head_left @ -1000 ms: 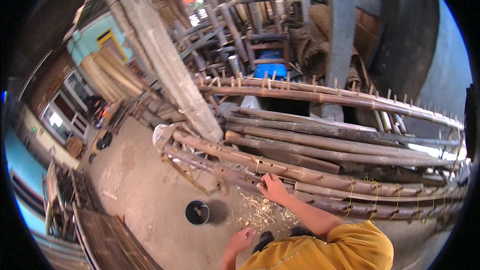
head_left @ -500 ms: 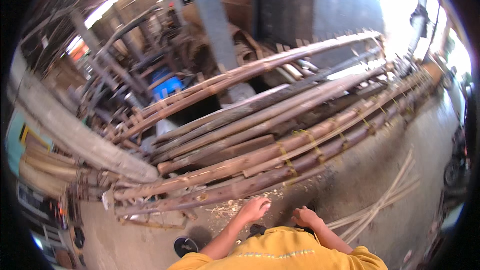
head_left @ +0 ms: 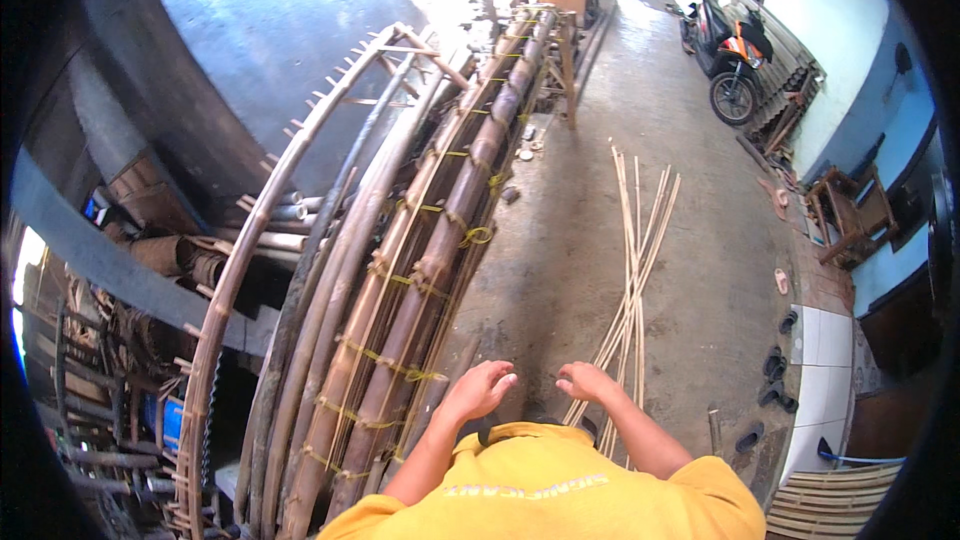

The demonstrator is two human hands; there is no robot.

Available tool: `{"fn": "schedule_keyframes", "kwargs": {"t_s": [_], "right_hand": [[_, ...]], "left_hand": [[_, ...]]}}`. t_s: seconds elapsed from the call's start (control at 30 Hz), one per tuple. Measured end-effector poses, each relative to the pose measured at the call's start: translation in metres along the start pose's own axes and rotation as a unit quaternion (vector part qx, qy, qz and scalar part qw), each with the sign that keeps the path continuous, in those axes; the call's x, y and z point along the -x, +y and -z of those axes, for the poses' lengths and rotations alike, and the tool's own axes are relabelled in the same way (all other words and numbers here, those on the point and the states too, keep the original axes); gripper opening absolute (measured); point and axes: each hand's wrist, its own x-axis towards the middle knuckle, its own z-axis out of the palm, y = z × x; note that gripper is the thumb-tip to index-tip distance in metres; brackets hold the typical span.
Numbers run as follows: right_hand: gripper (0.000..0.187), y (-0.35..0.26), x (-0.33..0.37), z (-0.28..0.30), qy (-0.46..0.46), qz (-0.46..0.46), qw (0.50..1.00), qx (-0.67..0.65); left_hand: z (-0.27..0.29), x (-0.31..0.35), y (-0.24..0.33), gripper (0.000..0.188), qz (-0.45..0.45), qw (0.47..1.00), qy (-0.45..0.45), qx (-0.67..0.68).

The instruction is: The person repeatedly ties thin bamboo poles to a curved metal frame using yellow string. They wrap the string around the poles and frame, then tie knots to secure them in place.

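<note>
Left hand: the left hand (head_left: 478,390) hangs before the yellow shirt (head_left: 570,505), fingers loosely curved and a little apart from the thumb; I see nothing held in it. It is just beside the near part of the tied poles.
Right hand: the right hand (head_left: 590,385) is level with the other, palm inward, fingers bent but clamped on nothing that I can make out.
Thin strips: the pale strips (head_left: 632,285) lie on the concrete floor (head_left: 565,250), partly behind the right hand and forearm; I cannot tell whether skin touches them.
Blue thing: a blue patch (head_left: 170,422) shows among the dark frames at far left; whether it is a container, and what might be in it, I can't tell.
Strips' direction: long axis straight ahead of the person, leaning slightly right, crossing midway and fanning out at the far ends.
Tied poles' direction: the tied bamboo poles (head_left: 432,265) slant from lower left to upper right, bound at intervals by yellow ties (head_left: 478,236).
Pegged pole: the pegged pole (head_left: 255,220) runs roughly alongside, farther left, short pegs jutting from it.
Lettering: pale lettering (head_left: 525,486) crosses the shirt.
Walkway side: a motorbike (head_left: 735,55) stands by the right wall.
</note>
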Motion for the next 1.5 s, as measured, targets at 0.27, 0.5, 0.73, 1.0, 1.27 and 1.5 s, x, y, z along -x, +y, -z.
{"fn": "schedule_keyframes", "kwargs": {"t_s": [0.27,0.5,0.73,1.0,1.27,1.5], "right_hand": [[0.044,0.073,-0.098,0.103,0.110,-0.072,0.979,-0.153],[0.043,0.108,-0.229,0.169,0.014,-0.073,0.993,-0.093],[0.041,0.195,-0.327,0.298,0.099,-0.116,0.978,-0.141],[0.039,0.297,-0.485,0.429,0.084,-0.122,0.977,-0.156],[0.039,0.313,-0.689,0.646,-0.035,0.098,0.982,-0.161],[0.030,0.237,-0.848,0.803,-0.099,0.124,0.890,-0.427]], "left_hand": [[0.022,-0.207,0.019,0.045,-0.084,0.988,-0.114,-0.067],[0.073,-0.412,0.018,0.051,-0.082,0.986,-0.125,-0.070],[0.166,-0.608,0.076,0.057,-0.139,0.985,-0.049,-0.091],[0.211,-0.799,0.103,0.058,-0.088,0.994,0.063,0.016],[0.269,-0.985,0.117,0.053,0.021,0.956,0.292,-0.035],[0.335,-1.131,0.085,0.046,0.110,0.879,0.452,-0.103]]}}
